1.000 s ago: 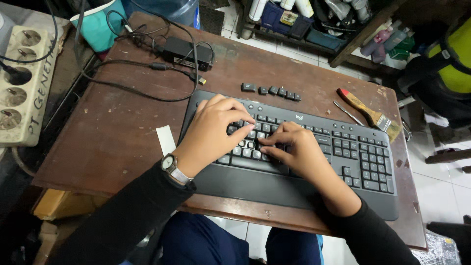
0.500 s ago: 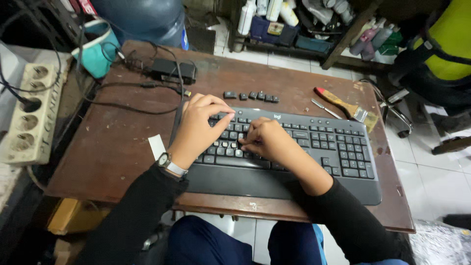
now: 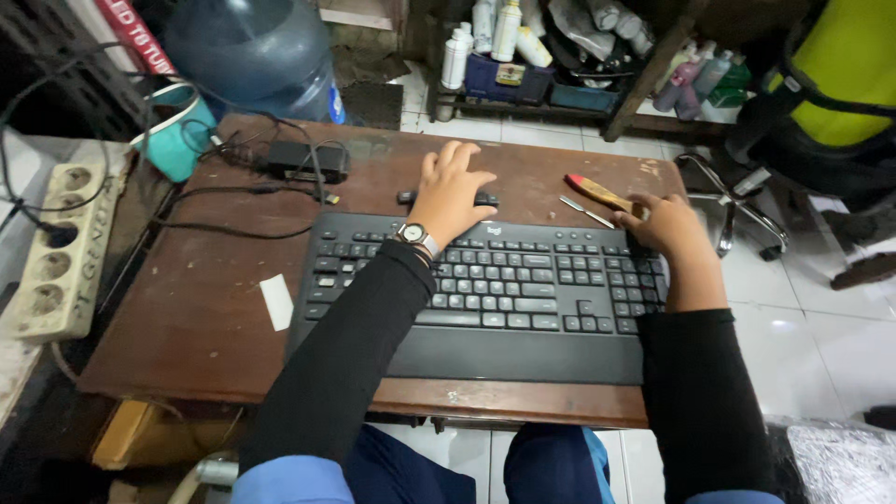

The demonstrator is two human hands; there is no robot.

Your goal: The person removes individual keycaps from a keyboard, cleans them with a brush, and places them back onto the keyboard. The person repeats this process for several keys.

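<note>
A black keyboard (image 3: 495, 289) lies on a worn brown wooden table (image 3: 187, 308). My left hand (image 3: 453, 191), with a watch on its wrist, reaches past the keyboard's far edge. Its fingers are spread flat over a row of loose black keycaps (image 3: 407, 198). My right hand (image 3: 667, 226) is at the keyboard's far right corner, fingers curled around the bristle end of a wooden-handled brush (image 3: 597, 193) with a red tip. A thin metal tool (image 3: 586, 212) lies just in front of the brush.
A black power adapter (image 3: 303, 161) with tangled cables, a teal cup (image 3: 177, 140) and a beige power strip (image 3: 61, 252) sit at the left. A white paper slip (image 3: 276, 301) lies beside the keyboard. A blue water jug (image 3: 252, 56) and bottle shelves (image 3: 495, 37) stand behind.
Both hands have left the keys. The left moved up to the loose keycaps behind the keyboard, and the right moved out to the brush at the far right.
</note>
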